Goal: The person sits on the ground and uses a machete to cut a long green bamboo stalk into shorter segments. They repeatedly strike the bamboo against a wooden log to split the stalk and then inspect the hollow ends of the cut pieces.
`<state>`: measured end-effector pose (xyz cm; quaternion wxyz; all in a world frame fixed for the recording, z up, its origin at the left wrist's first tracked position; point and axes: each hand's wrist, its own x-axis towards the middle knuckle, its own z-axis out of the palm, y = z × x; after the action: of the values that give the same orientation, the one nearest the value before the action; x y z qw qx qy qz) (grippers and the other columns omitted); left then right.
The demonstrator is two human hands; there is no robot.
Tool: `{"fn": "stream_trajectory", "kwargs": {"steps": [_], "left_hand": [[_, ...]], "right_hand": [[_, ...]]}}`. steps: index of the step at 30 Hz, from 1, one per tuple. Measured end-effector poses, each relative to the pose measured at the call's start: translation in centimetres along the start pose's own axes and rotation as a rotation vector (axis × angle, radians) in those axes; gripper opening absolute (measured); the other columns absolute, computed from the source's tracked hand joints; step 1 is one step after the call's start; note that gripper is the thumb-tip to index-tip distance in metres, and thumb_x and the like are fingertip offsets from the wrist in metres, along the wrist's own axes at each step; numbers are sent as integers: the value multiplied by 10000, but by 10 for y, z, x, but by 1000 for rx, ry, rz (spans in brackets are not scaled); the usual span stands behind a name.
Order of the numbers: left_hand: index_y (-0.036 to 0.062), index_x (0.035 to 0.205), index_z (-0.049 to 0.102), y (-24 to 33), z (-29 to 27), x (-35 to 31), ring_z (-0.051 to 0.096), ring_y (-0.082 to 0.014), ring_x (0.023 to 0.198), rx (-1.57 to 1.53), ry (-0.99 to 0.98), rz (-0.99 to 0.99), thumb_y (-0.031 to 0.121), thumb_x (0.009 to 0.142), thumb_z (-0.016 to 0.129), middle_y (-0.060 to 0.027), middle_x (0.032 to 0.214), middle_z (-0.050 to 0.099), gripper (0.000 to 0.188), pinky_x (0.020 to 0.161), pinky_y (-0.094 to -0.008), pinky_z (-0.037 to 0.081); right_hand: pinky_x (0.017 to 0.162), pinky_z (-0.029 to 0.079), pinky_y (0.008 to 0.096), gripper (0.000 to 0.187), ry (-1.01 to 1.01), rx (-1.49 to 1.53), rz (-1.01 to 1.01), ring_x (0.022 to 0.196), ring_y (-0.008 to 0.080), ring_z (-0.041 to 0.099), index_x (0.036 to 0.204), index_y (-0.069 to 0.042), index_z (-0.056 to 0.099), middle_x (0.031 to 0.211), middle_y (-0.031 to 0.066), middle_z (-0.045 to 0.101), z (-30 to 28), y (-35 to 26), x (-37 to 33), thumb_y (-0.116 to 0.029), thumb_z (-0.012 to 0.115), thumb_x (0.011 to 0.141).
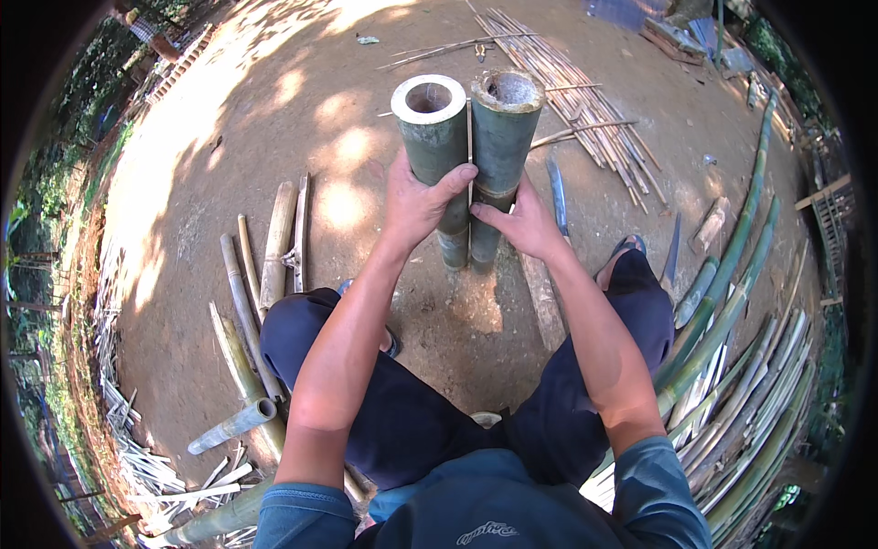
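Two thick green bamboo tubes (433, 139) stand upright side by side on the dirt in front of me, open ends up. The left one has a pale, clean-cut rim, while the right bamboo tube (501, 145) shows a browner, rougher rim. A thin strip (470, 137) runs up the narrow gap between them. My left hand (421, 197) is wrapped round the left tube, its thumb across the front. Round the right tube closes my right hand (529, 220), thumb toward the gap. Fingers behind the tubes are mostly hidden.
A long blade (557, 194) lies beyond my right hand, near a wooden piece (541, 297). Another dark blade (672, 252) is by my right foot. Thin sticks (572, 91) lie ahead. Bamboo poles (732, 329) pile at right; cut bamboo pieces (277, 242) lie left.
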<state>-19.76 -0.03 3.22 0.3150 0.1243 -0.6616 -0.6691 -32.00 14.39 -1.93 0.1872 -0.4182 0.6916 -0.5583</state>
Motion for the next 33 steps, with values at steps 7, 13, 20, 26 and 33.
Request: {"fn": "stream_trajectory", "kwargs": {"steps": [7, 13, 20, 26, 33], "left_hand": [[5, 1149, 623, -3, -1, -2, 670, -160, 947, 50, 25, 39, 253, 826, 841, -81, 1049, 712, 462, 844, -331, 542], [-11, 1204, 608, -4, -2, -4, 640, -179, 999, 83, 61, 67, 302, 849, 810, -83, 1109, 681, 515, 899, -335, 506], [-16, 1377, 473, -15, -13, -2, 542, -220, 1205, 115, 123, 6, 320, 851, 810, -105, 1304, 572, 709, 1070, -389, 397], [-1, 1421, 417, -26, -28, -3, 521, -224, 1238, 37, 178, -15, 225, 870, 785, -114, 1352, 538, 700, 1103, -397, 376], [-12, 1382, 463, -26, -34, -3, 542, -216, 1200, 95, 127, 47, 244, 847, 808, -98, 1312, 564, 686, 1078, -381, 393]], "right_hand": [[1013, 479, 434, 758, 19, 20, -14, 1218, 353, 608, 1401, -32, 402, 1270, 215, 628, -1, -8, -3, -197, 818, 789], [1051, 456, 437, 835, -38, 33, 74, 1256, 359, 577, 1445, -33, 363, 1318, 226, 596, -1, -6, -3, -215, 825, 775], [964, 485, 481, 722, 25, 20, -8, 1133, 460, 609, 1320, -19, 421, 1173, 280, 629, 3, -4, -2, -217, 810, 745], [959, 491, 487, 760, 24, -7, 11, 1154, 449, 592, 1312, -4, 405, 1216, 278, 605, 7, -7, -1, -250, 814, 721], [980, 486, 476, 726, -2, -23, 30, 1175, 441, 589, 1330, -28, 405, 1250, 262, 596, 9, -6, 0, -218, 805, 754]]}}
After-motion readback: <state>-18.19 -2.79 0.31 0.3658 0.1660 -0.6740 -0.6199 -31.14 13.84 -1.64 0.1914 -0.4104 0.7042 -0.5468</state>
